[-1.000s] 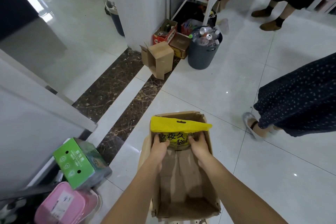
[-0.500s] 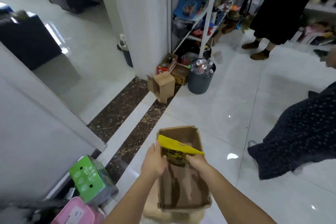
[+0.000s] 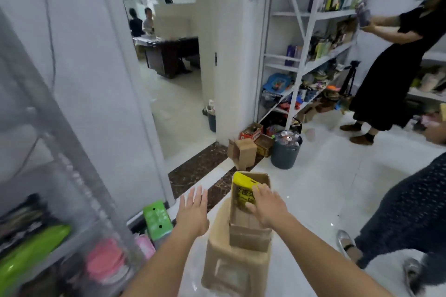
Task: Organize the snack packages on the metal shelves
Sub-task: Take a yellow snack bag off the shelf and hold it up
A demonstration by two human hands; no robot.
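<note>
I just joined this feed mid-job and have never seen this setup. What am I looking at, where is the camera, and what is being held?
There is no machine here: you see a person's two bare arms. The picture comes from a wide-angle camera on that person's head, looking forward and down. The left hand is open and holds nothing. The right hand grips a yellow snack packet standing in an open cardboard box. The box sits on a tan stool. White metal shelves stand ahead to the right.

Shelf post [image 3: 77,176] crowds left; floor [image 3: 325,188] ahead open.
</note>
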